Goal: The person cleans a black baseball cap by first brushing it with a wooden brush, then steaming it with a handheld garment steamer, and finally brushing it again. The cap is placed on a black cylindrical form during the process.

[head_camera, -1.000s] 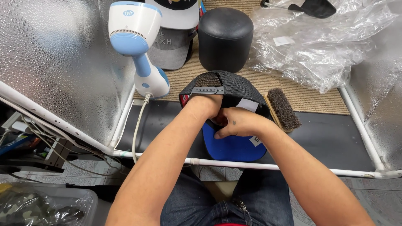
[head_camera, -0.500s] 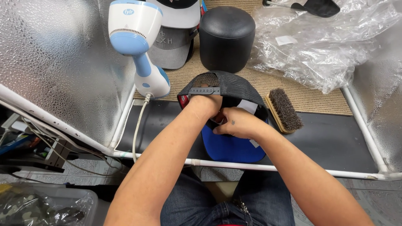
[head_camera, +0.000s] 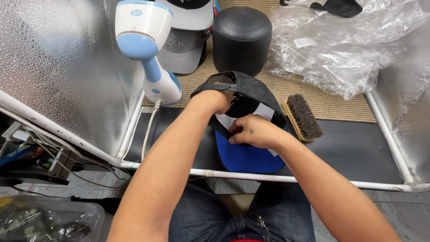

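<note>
- Black mesh-backed cap with blue brim (head_camera: pixel 249 154), upside down on the dark mat (head_camera: pixel 358 148) at the front rail.
- Left hand (head_camera: pixel 215 101) clasping the mesh rim; right hand (head_camera: pixel 253 132) pinching the inner lining.
- Likely light, soft, floppy at the mesh; best held by the stiffer brim or rim.
- Wooden bristle brush (head_camera: pixel 303 117) just beside; white-and-blue handheld steamer (head_camera: pixel 148 49) near.

Occlusions, head view
Your left hand (head_camera: pixel 218 101) fingers sit inside the cap (head_camera: pixel 244 96), so grip is unreadable; right hand (head_camera: pixel 253 131) fingertips hidden too; grey cap (head_camera: pixel 183 49) cut off at top edge.
</note>
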